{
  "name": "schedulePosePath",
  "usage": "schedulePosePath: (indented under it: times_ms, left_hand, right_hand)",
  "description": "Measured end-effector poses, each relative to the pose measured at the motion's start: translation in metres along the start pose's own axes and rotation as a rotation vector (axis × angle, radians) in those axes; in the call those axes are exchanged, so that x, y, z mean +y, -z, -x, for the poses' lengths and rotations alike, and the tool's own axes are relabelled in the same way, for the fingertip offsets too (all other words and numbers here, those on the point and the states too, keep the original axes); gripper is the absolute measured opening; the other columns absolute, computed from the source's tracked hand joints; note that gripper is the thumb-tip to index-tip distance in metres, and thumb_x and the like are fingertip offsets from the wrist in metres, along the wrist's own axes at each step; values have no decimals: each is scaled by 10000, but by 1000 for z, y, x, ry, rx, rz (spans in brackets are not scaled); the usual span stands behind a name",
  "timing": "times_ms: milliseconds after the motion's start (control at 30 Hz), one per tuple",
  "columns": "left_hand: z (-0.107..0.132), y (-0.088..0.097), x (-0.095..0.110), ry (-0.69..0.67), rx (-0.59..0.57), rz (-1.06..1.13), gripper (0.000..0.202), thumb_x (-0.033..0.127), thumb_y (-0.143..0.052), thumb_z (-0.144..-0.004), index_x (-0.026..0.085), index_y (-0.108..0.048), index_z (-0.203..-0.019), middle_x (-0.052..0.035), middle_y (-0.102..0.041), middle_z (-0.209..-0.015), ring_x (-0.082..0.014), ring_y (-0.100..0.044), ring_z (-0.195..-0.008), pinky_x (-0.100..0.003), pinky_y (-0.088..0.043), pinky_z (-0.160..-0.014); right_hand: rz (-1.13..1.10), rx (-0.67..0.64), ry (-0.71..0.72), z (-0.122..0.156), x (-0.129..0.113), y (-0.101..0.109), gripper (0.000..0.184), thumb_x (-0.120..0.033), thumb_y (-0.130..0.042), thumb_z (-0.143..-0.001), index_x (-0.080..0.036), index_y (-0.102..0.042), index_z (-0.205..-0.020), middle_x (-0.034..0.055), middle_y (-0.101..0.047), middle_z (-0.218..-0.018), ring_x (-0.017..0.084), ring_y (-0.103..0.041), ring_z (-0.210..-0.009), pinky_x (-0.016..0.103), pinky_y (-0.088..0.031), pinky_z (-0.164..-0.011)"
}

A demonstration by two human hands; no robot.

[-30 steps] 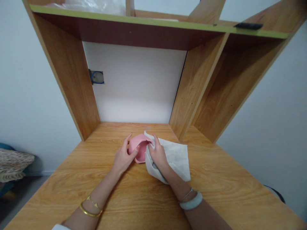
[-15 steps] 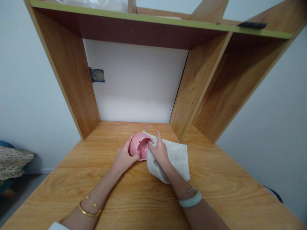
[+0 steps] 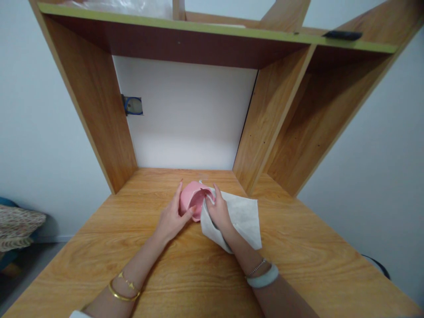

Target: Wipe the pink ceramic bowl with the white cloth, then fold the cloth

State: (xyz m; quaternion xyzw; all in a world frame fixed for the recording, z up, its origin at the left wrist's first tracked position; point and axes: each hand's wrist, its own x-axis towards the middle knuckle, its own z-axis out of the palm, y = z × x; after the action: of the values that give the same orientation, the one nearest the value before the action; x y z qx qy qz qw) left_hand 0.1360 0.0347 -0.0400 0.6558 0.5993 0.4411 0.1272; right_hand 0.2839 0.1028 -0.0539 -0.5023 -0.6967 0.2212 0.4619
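A small pink bowl (image 3: 190, 201) is tilted on its side on the wooden desk (image 3: 185, 274), its opening turned toward the right. My left hand (image 3: 172, 217) cups the bowl from the left, thumb on its lower rim. My right hand (image 3: 217, 211) is closed on a white cloth (image 3: 243, 216) and presses it against the bowl's rim and inside. The rest of the cloth trails over the desk to the right of that hand. Bracelets sit on both wrists.
Wooden uprights (image 3: 99, 106) and a divider (image 3: 265, 123) flank the alcove behind the bowl. A green-edged shelf (image 3: 212, 28) runs overhead with a dark flat object (image 3: 342, 35) on it. A blue socket box (image 3: 133, 106) sits on the white back wall. Patterned fabric (image 3: 18, 225) lies far left.
The bowl has tipped a little and shifted slightly away while my right hand worked the cloth around its rim. My left hand kept its hold throughout.
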Motion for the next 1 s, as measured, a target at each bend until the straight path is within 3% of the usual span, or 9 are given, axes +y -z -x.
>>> schedulePosePath:
  times_ms: [100,200,400,700,867,1000]
  left_hand:
    - [2,-10,3,21,-27,123,864,414,-583,-733,155,-89,-1393,-133,-533,-1181,-227,-585,-947,-333,-477,-783]
    - [2,-14,5,12,16,216,831,361,-580,-734,134,-115,-1384,-110,-572,-1094,-193,-593,-889,-277,-493,-729]
    - [-1,-2,7,51,61,130,732,278,-544,-729,143,-205,-1365,-72,-605,-1008,-161,-605,-747,-247,-493,-654]
    - [0,3,10,31,75,21,740,312,-549,-714,170,-230,-1366,-69,-605,-1064,-185,-609,-809,-282,-485,-724]
    - [0,5,9,7,55,-47,731,313,-541,-710,188,-245,-1366,-68,-602,-1090,-182,-606,-784,-301,-477,-744]
    - [3,4,9,-52,-5,-64,715,317,-546,-693,187,-293,-1349,-65,-614,-1073,-175,-607,-744,-289,-478,-729]
  right_hand:
    - [-103,40,-13,-1,2,-3,528,-241,-420,-782,-168,-346,-1300,92,-594,-1097,208,-558,-975,314,-434,-811]
    - [-146,17,-12,-2,1,-4,549,-250,-446,-769,-167,-331,-1299,87,-603,-1073,204,-572,-947,312,-446,-794]
    - [-67,-38,-21,0,-9,-2,650,-234,-512,-720,-177,-273,-1321,48,-644,-889,199,-609,-733,327,-469,-706]
    - [-96,3,13,1,-8,-5,609,-258,-539,-703,-161,-350,-1273,99,-570,-1129,204,-566,-962,307,-431,-813]
    - [114,-24,0,-1,-9,4,610,-298,-503,-744,-155,-314,-1306,25,-628,-715,187,-576,-612,256,-408,-551]
    - [257,-15,72,-5,-7,14,610,-296,-500,-744,-167,-317,-1312,-30,-551,-560,173,-533,-538,226,-342,-501]
